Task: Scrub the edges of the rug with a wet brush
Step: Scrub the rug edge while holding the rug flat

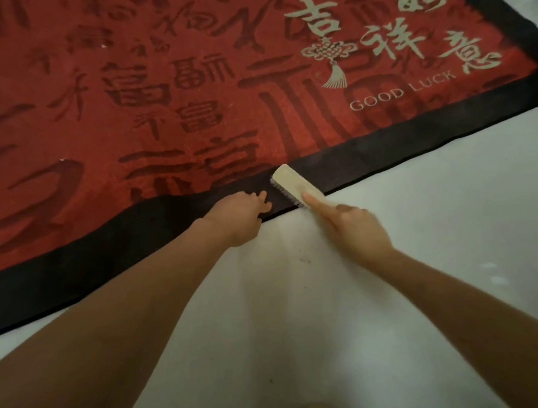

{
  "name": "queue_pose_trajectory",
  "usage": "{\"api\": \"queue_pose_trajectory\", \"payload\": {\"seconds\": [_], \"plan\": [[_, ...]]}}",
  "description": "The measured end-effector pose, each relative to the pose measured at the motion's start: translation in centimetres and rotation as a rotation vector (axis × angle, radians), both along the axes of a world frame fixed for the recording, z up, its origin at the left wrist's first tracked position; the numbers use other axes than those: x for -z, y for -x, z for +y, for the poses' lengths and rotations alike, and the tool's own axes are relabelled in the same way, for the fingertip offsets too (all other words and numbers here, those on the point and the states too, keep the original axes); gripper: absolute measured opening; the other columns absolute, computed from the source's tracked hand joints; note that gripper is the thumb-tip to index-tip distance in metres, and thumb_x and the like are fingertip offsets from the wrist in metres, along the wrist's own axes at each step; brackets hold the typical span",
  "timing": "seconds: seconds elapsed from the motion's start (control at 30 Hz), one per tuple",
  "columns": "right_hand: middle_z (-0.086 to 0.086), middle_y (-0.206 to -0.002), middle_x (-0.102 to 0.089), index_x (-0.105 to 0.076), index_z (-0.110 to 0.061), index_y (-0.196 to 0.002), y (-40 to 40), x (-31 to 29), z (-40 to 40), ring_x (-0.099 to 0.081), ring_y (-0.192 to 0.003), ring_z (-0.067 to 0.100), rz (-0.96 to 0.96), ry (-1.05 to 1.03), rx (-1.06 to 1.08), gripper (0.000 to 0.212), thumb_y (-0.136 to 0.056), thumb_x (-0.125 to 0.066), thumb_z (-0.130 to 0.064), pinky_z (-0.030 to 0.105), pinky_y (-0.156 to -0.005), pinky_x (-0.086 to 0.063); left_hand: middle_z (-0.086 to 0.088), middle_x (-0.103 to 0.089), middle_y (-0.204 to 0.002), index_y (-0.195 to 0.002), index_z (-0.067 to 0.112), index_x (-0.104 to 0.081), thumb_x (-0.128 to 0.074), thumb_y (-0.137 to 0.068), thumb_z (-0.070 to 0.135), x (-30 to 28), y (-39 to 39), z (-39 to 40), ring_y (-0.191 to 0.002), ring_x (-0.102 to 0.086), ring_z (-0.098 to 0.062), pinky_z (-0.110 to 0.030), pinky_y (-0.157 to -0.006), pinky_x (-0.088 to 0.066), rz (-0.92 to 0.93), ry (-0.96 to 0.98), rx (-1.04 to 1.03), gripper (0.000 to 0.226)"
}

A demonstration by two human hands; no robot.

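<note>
**Brush on the rug's black border**

Right hand point(357, 227) grips a pale wooden scrub brush point(297, 185), index finger stretched along its back, bristles down on the dark edge of the red rug with cream lettering point(387, 147). Left hand point(241, 216) pinches that border just beside it, over the white floor point(381, 286).

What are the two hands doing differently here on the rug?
The right hand grips the pale brush, forefinger straight along its back; the left hand holds no tool and grips the rug at its edge. The right hand lies over the white floor; the left hand reaches onto the black border. Both work the same edge, close together.
</note>
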State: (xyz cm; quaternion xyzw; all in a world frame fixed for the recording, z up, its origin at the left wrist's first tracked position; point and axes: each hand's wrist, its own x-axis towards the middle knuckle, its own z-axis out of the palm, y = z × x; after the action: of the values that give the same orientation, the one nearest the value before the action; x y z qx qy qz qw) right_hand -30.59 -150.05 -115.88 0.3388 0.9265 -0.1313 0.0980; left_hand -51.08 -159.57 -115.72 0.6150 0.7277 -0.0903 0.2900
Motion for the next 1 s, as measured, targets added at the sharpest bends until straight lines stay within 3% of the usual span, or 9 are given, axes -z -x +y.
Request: {"api": "queue_pose_trajectory", "payload": {"seconds": [0.07, 0.2, 0.37, 0.53, 0.63, 0.73, 0.83, 0.9, 1.0], "plan": [[0.01, -0.093, -0.057, 0.001, -0.048, -0.149, -1.6, -0.8, 3.8, -0.058, -0.075, 0.033, -0.141, -0.093, 0.018, 0.074, -0.096, -0.039, -0.016, 0.037, -0.066, -0.041, -0.002, -0.02, -0.162, -0.154, 0.022, -0.029, -0.039, -0.102, 0.018, 0.4, 0.2, -0.2, -0.144, -0.031, -0.024, -0.042, -0.113, -0.033, 0.003, -0.025, -0.021, 0.053], [0.021, -0.093, -0.064, -0.019, -0.04, -0.152, -0.7, -1.6, 2.2, -0.054, -0.072, 0.034, -0.055, -0.062, 0.393, 0.063, -0.098, -0.032, -0.01, 0.041, -0.071, -0.047, 0.001, -0.018, -0.163, -0.153, 0.024, -0.031, -0.039, -0.101, 0.018, 0.9, -0.1, -0.6, -0.147, -0.026, -0.02, -0.042, -0.114, -0.033, -0.015, -0.065, -0.068, 0.052], [0.014, -0.104, -0.06, -0.003, -0.044, -0.152, 1.0, -0.8, -2.8, -0.061, -0.09, 0.032, -0.132, 0.07, -0.045, 0.074, -0.097, -0.043, -0.015, 0.036, -0.073, -0.043, -0.002, -0.021, -0.162, -0.152, 0.026, -0.033, -0.039, -0.102, 0.02, 0.0, 0.1, -1.2, -0.146, -0.028, -0.022, -0.042, -0.113, -0.035, -0.023, -0.063, -0.085, 0.051], [0.023, -0.105, -0.063, -0.028, -0.033, -0.151, 1.5, -2.2, -0.8, -0.06, -0.093, 0.04, 0.015, 0.016, 0.46, 0.061, -0.096, -0.033, -0.006, 0.042, -0.078, -0.047, -0.001, -0.005, -0.165, -0.156, 0.022, -0.015, -0.033, -0.105, 0.024, -0.3, -0.4, -5.6, -0.151, -0.01, -0.024, -0.052, -0.119, -0.017, 0.133, 0.02, -0.178, 0.054], [0.016, -0.106, -0.063, -0.009, -0.035, -0.154, 5.4, -1.0, -9.5, -0.063, -0.094, 0.032, -0.009, 0.191, 0.176, 0.066, -0.098, -0.03, -0.008, 0.038, -0.077, -0.047, 0.001, -0.005, -0.165, -0.157, 0.025, -0.015, -0.029, -0.106, 0.026, 0.1, -0.9, -8.3, -0.151, -0.006, -0.026, -0.063, -0.116, 0.0, 0.192, 0.031, -0.264, 0.053], [0.012, -0.104, -0.059, -0.003, -0.037, -0.154, 5.8, -0.3, -9.1, -0.062, -0.091, 0.031, -0.037, 0.081, -0.183, 0.068, -0.099, -0.033, -0.011, 0.036, -0.071, -0.042, 0.0, -0.006, -0.165, -0.157, 0.022, -0.015, -0.026, -0.106, 0.028, -0.1, -0.1, -9.9, -0.151, -0.007, -0.028, -0.059, -0.117, -0.001, 0.19, 0.013, -0.282, 0.053], [0.019, -0.101, -0.059, -0.024, -0.031, -0.151, 4.5, -1.5, -2.7, -0.058, -0.088, 0.038, -0.065, -0.003, 0.209, 0.061, -0.096, -0.032, -0.007, 0.042, -0.074, -0.045, -0.011, -0.004, -0.164, -0.156, 0.01, -0.011, -0.027, -0.107, 0.03, -0.5, 2.2, -11.8, -0.151, -0.004, -0.03, -0.042, -0.12, -0.012, 0.211, 0.068, -0.279, 0.055], [0.022, -0.103, -0.06, -0.023, -0.034, -0.152, 5.2, -1.8, -4.7, -0.058, -0.091, 0.039, 0.008, 0.027, 0.433, 0.065, -0.095, -0.03, -0.004, 0.042, -0.077, -0.044, -0.014, -0.003, -0.164, -0.156, 0.008, -0.009, -0.027, -0.108, 0.03, -0.8, 3.6, -12.8, -0.151, -0.001, -0.028, -0.038, -0.12, -0.017, 0.185, 0.099, -0.27, 0.056], [0.018, -0.102, -0.064, -0.01, -0.038, -0.153, 8.4, -1.0, -12.9, -0.063, -0.091, 0.034, 0.056, 0.208, 0.244, 0.07, -0.096, -0.029, -0.004, 0.039, -0.077, -0.047, -0.008, -0.002, -0.165, -0.157, 0.014, -0.008, -0.024, -0.107, 0.033, -1.5, 5.0, -13.8, -0.151, 0.003, -0.023, -0.042, -0.122, -0.013, 0.164, 0.128, -0.164, 0.055]]}}
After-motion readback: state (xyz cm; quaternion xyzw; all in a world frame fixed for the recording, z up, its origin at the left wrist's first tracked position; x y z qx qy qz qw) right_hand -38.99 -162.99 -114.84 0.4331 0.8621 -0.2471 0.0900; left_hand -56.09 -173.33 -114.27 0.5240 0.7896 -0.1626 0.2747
